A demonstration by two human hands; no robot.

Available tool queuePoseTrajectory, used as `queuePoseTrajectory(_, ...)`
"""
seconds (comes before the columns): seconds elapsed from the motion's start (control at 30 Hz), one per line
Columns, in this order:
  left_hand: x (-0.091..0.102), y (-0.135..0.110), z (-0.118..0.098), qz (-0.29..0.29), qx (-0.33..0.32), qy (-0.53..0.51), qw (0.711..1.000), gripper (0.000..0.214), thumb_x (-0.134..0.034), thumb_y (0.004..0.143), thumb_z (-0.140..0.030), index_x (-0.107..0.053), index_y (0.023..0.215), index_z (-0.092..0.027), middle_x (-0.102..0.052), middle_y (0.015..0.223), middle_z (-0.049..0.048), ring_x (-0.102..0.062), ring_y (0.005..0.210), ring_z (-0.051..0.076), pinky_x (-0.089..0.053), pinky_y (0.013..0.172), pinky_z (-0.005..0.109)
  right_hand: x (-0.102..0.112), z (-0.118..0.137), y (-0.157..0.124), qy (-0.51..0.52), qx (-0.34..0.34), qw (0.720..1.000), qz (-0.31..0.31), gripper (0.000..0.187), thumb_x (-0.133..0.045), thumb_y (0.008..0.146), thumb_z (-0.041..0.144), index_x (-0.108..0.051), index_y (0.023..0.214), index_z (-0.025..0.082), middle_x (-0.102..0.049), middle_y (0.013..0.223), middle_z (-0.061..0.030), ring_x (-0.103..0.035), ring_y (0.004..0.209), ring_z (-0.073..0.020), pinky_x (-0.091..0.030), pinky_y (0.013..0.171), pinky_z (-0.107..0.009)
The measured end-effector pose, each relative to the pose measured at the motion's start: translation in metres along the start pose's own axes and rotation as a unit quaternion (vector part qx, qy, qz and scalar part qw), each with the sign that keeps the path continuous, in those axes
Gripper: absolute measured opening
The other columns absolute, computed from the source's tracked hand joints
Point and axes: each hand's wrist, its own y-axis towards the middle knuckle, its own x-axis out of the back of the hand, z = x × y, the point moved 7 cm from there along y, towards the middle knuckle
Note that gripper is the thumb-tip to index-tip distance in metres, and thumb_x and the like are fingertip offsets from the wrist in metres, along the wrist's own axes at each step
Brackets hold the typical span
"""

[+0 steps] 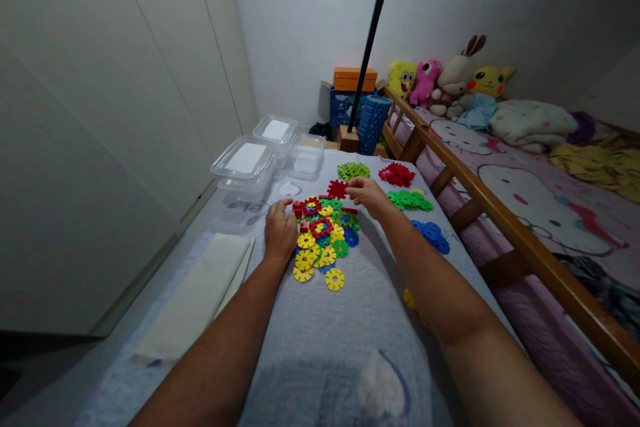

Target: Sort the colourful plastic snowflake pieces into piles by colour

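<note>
In the head view, my right hand point(369, 196) pinches a red gear-shaped plastic piece point(337, 189) by its right edge, at the far side of a mixed pile. Yellow slotted discs point(328, 255) mingle there with green, blue and red pieces. My left hand point(280, 229) rests against the pile's left edge, beside some red blocks point(299, 209); its fingers are loosely bent and a little apart, with nothing visible in them. Separate heaps lie past my right hand: light green pieces point(353, 171), red gears point(397, 175), green discs point(411, 200) and blue pieces point(432, 236). My right forearm partly covers some yellow pieces point(410, 299).
Clear plastic boxes point(245, 159) stand at the back left of the cloth-covered table point(320, 360). A folded pale cloth point(203, 293) lies on the left. A wooden bed rail point(475, 207) borders the right side. A black pole on a wooden block point(348, 139) rises behind.
</note>
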Motion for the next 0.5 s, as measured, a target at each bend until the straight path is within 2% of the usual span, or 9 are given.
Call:
queuePoseTrajectory(0.17, -0.001, 0.001, 0.003, 0.003, 0.011, 0.018, 1.0, 0.043, -0.047, 0.084, -0.021, -0.066, 0.122, -0.019, -0.069, 0.128, 0.0123, -0.06, 0.126, 0.028, -0.044, 0.115, 0.047, 0.072, -0.013, 0.01, 0.049, -0.045, 0.988, -0.139, 0.024, -0.076, 0.068, 0.017, -0.055, 0.079, 0.019, -0.061, 0.064, 0.0054, -0.056, 0.055, -0.0085, -0.043, 0.052, -0.018)
queuePoseTrajectory(0.3, -0.003, 0.001, 0.002, 0.017, 0.016, 0.026, 0.999, 0.043, -0.046, 0.088, -0.025, -0.065, 0.126, -0.017, -0.069, 0.132, 0.0142, -0.061, 0.126, 0.029, -0.044, 0.114, 0.048, 0.126, -0.03, 0.016, 0.087, -0.073, 0.955, -0.272, 0.024, -0.07, 0.073, 0.007, -0.051, 0.08, 0.02, -0.058, 0.057, 0.0076, -0.053, 0.046, -0.0078, -0.042, 0.045, -0.016)
queuePoseTrajectory(0.4, -0.003, 0.001, 0.002, 0.02, 0.016, 0.026, 0.999, 0.042, -0.046, 0.089, -0.028, -0.064, 0.126, -0.017, -0.069, 0.13, 0.0142, -0.062, 0.124, 0.028, -0.045, 0.113, 0.048, 0.157, -0.041, 0.02, 0.111, -0.095, 0.924, -0.352, 0.026, -0.064, 0.077, 0.0, -0.049, 0.08, 0.021, -0.054, 0.053, 0.0091, -0.051, 0.042, -0.0074, -0.041, 0.041, -0.015)
queuePoseTrajectory(0.5, -0.003, 0.0, 0.0, 0.018, 0.013, 0.029, 0.999, 0.04, -0.047, 0.09, -0.03, -0.065, 0.123, -0.018, -0.071, 0.127, 0.0137, -0.064, 0.12, 0.028, -0.044, 0.113, 0.049, 0.177, -0.049, 0.026, 0.134, -0.112, 0.904, -0.389, 0.027, -0.058, 0.079, -0.003, -0.047, 0.077, 0.021, -0.051, 0.05, 0.0093, -0.05, 0.039, -0.0068, -0.041, 0.038, -0.013)
